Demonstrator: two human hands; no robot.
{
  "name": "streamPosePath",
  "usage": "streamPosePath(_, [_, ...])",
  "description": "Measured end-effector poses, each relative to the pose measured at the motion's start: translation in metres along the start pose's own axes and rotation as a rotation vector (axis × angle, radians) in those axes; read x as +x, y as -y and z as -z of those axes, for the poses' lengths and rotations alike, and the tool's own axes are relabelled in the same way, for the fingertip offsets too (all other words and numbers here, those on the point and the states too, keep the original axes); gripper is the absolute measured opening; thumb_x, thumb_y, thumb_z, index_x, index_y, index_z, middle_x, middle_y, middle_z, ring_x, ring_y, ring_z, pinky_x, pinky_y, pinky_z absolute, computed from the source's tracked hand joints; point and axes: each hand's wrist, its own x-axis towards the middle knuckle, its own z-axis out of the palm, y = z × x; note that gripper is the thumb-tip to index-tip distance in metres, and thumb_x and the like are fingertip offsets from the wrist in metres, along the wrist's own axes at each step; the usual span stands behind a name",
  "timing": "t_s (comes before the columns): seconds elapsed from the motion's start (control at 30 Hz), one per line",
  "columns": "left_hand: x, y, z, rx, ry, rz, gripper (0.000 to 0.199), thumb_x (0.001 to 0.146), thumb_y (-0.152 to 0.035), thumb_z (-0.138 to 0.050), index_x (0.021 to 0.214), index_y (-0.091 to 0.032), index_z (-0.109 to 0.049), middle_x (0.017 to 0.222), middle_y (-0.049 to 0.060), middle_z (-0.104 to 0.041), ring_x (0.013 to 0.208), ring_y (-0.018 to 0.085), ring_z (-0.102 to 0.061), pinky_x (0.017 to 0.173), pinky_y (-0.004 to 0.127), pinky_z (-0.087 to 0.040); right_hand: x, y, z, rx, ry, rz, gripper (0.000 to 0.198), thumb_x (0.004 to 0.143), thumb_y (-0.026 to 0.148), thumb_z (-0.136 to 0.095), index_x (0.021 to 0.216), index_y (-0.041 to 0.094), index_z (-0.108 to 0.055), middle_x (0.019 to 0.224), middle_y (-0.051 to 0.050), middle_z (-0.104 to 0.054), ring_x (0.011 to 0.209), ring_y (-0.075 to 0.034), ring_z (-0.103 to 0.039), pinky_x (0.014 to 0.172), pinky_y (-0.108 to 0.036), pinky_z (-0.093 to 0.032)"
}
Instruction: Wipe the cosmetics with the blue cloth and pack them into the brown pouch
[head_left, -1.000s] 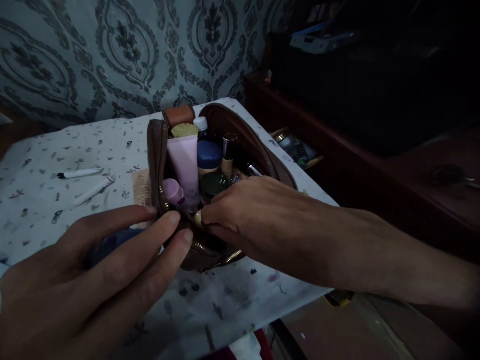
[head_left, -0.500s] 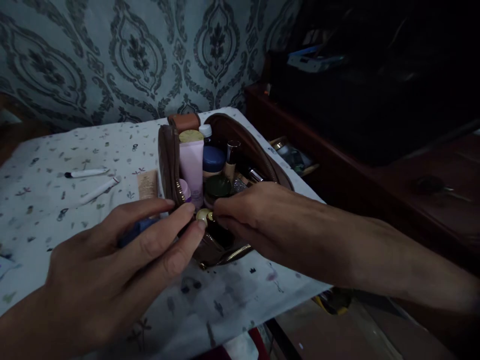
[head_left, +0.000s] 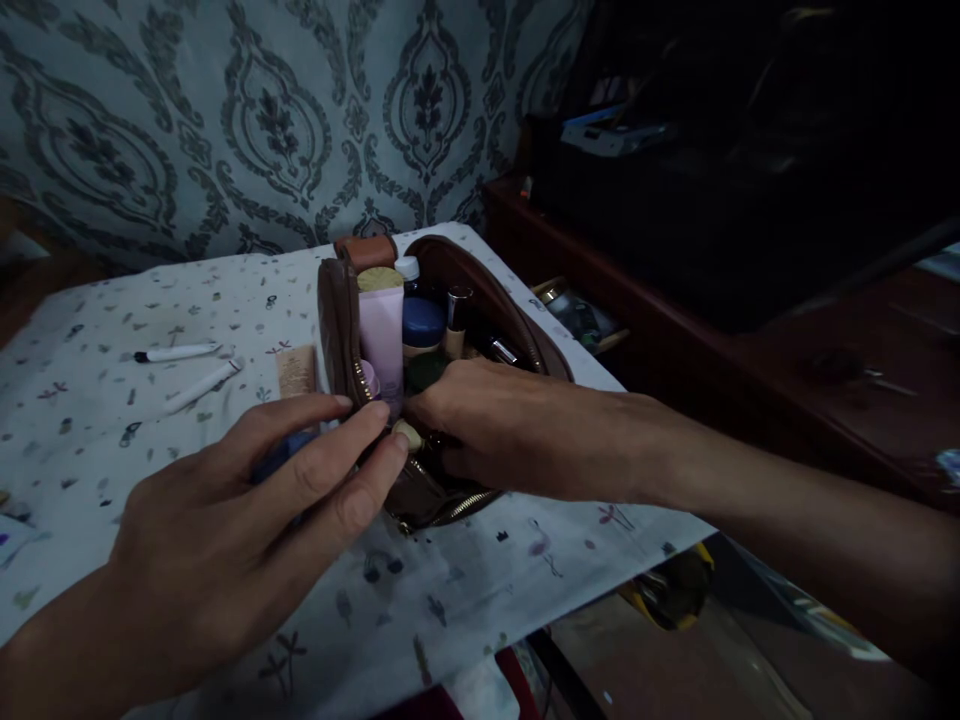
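A brown zip bag (head_left: 337,320) stands open on a cloth-covered tabletop (head_left: 232,300). The left hand (head_left: 232,540) has a loose, part-open grip, fingertips at the bag's rim and against or just beside a pale rounded item (head_left: 409,433). The right hand (head_left: 487,420) reaches inside; its fingertips are hidden, so I cannot tell how closed its grip is or what it holds. Reaching in well calls for 1 hand steadying the rim while the other moves gently, clear of the upright pink tube (head_left: 382,335) and blue-lidded jar (head_left: 424,322).
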Motion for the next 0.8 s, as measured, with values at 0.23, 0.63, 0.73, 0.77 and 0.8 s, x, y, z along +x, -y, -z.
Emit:
streamPosePath(0.23, [0.000,0.001,0.004,0.212,0.076,-0.074,0.052,0.099,-0.008,-0.038,0.145,-0.028,-0.049,0.138,0.002,-0.063,0.128,0.030,-0.059,0.100,0.047,-0.059,-0.004,0.002,-0.007,-0.132,0.016,-0.063,0.015,0.075,0.001,-0.059,0.075,0.017,-0.059,0.074,0.001,-0.056,0.067,-0.012,-0.051,0.060,-0.025,-0.032])
streamPosePath(0.63, [0.005,0.010,0.009,0.271,0.059,-0.172,0.049,0.095,-0.007,-0.045,0.138,-0.028,-0.054,0.139,0.004,-0.061,0.124,0.024,-0.061,0.090,0.035,-0.063,-0.026,0.011,0.006,-0.113,-0.138,-0.099,0.014,0.096,0.024,-0.055,0.088,0.018,-0.064,0.077,0.000,-0.058,0.068,-0.013,-0.052,0.063,-0.027,-0.035])
streamPosePath(0.73, [-0.008,0.011,0.005,0.251,-0.004,-0.067,0.042,0.095,-0.008,-0.049,0.133,-0.025,-0.055,0.128,0.007,-0.065,0.112,0.025,-0.065,0.079,0.033,-0.063,-0.038,0.016,0.005,-0.101,-0.156,-0.068,0.022,0.101,0.026,-0.048,0.089,0.017,-0.064,0.075,0.000,-0.060,0.064,-0.012,-0.053,0.060,-0.026,-0.034])
streamPosePath(0.77, [-0.014,0.012,0.001,0.232,-0.017,-0.027,0.037,0.096,-0.011,-0.050,0.131,-0.023,-0.055,0.123,0.008,-0.066,0.109,0.025,-0.066,0.076,0.033,-0.062,-0.043,0.017,0.003,-0.097,-0.166,-0.054,0.023,0.102,0.027,-0.048,0.089,0.017,-0.065,0.077,-0.001,-0.062,0.066,-0.012,-0.055,0.061,-0.026,-0.036])
streamPosePath(0.8, [-0.022,0.014,-0.003,0.205,-0.014,0.013,0.032,0.098,-0.015,-0.050,0.128,-0.022,-0.056,0.120,0.009,-0.066,0.106,0.025,-0.066,0.075,0.033,-0.061,-0.048,0.019,0.001,-0.094,-0.173,-0.035,0.023,0.102,0.027,-0.047,0.091,0.018,-0.065,0.079,-0.002,-0.064,0.068,-0.013,-0.057,0.062,-0.026,-0.037])
